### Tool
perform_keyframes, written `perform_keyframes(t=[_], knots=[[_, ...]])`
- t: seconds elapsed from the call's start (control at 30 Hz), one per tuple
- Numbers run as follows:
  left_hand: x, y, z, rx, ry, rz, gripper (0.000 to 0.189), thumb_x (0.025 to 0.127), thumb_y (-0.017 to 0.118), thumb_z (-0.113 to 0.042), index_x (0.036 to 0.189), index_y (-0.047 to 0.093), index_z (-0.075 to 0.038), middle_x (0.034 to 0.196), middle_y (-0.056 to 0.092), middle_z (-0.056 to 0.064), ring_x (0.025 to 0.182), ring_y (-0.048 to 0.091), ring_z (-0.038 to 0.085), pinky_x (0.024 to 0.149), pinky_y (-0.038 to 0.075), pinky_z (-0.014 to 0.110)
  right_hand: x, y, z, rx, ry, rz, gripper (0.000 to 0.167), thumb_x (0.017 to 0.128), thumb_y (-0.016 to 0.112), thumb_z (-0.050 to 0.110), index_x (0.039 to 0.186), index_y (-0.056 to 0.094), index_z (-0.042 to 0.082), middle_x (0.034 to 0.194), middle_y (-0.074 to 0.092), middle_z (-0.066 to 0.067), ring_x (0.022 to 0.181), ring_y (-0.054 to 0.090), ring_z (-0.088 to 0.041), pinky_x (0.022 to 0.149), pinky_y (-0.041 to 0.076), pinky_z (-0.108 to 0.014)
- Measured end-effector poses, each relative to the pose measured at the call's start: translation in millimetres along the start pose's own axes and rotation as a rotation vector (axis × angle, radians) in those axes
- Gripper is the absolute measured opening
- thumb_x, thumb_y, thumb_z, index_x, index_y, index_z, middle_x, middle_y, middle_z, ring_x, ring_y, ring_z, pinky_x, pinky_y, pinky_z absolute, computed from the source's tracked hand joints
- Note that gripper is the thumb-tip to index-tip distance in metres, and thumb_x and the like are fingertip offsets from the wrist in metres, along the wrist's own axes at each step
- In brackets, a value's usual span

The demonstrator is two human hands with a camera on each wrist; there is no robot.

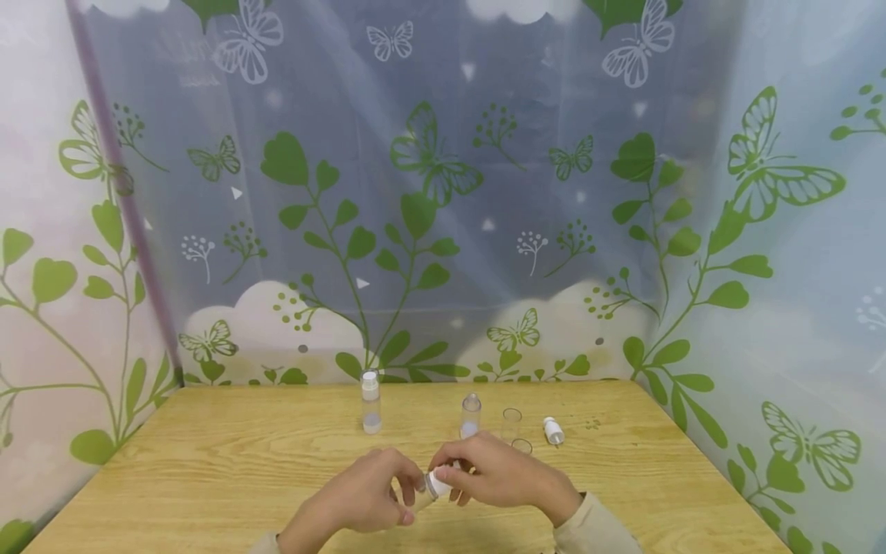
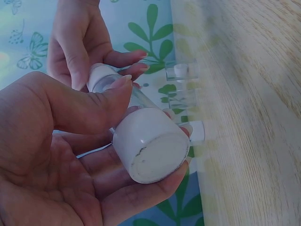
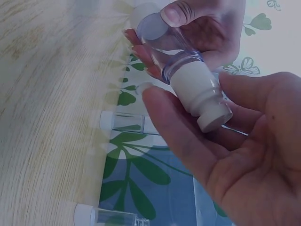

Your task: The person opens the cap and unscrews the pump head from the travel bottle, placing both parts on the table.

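Observation:
My left hand [image 1: 370, 488] grips a small clear bottle [image 3: 171, 47] by its body, thumb on one side and fingers curled under. The bottle's white base [image 2: 153, 146] faces the left wrist camera, and the bottle lies tilted between both hands above the table. On its neck sits a white pump top [image 3: 195, 87], which my right hand [image 1: 494, 469] pinches between thumb and fingers. A clear bottle with a bare neck [image 1: 471, 414] stands just behind the right hand, its lower part overlapped by that hand in the head view.
On the wooden table [image 1: 208, 462], another bottle with a white pump and clear cap [image 1: 371, 404] stands back left. A clear cap [image 1: 511, 422], a second clear cap [image 1: 522, 446] and a loose white pump [image 1: 553, 431] are at right. A printed curtain [image 1: 443, 254] encloses the table.

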State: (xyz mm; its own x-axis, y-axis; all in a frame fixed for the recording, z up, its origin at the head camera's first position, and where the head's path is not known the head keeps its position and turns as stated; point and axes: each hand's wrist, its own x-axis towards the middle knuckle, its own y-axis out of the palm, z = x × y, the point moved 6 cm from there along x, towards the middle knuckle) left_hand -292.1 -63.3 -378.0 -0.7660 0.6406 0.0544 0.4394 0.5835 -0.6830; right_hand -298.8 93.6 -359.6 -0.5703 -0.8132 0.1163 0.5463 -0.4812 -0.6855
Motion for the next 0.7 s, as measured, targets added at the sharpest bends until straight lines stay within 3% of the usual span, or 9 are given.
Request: perform_keyframes(t=[0.17,0.4,0.7], knots=[[0.1,-0.1,0.2,0.012,0.001,-0.001,0.028,0.076,0.080,0.007,0.103,0.077,-0.001,0.084,0.074,0.006,0.066,0.066,0.007,0.061,0.056,0.022,1.1,-0.1,1.4,-0.004,0.015,-0.018,0.024,0.106,0.057,0.016,0.121,0.070,0.004,0.112,0.075,-0.014,0.082,0.073,-0.005,0.073,0.061,-0.022],[-0.4,-0.4,0.5,0.011,-0.010,0.000,0.028,0.076,0.081,0.006,0.103,0.077,-0.001,0.083,0.074,0.004,0.066,0.065,0.010,0.061,0.055,0.022,0.0,-1.8,7.0,-0.166,-0.020,-0.069,0.019,0.100,0.067,0.011,0.118,0.072,0.007,0.112,0.074,-0.006,0.096,0.064,0.002,0.078,0.057,-0.015],[-0.1,-1.0,0.7,0.013,-0.005,-0.005,0.028,0.076,0.081,0.007,0.102,0.077,-0.002,0.083,0.073,0.003,0.067,0.066,0.009,0.061,0.055,0.022,-0.8,-4.5,9.3,-0.157,-0.041,-0.090,0.020,0.096,0.071,0.006,0.115,0.073,0.008,0.113,0.074,-0.007,0.097,0.064,0.000,0.080,0.058,-0.016]])
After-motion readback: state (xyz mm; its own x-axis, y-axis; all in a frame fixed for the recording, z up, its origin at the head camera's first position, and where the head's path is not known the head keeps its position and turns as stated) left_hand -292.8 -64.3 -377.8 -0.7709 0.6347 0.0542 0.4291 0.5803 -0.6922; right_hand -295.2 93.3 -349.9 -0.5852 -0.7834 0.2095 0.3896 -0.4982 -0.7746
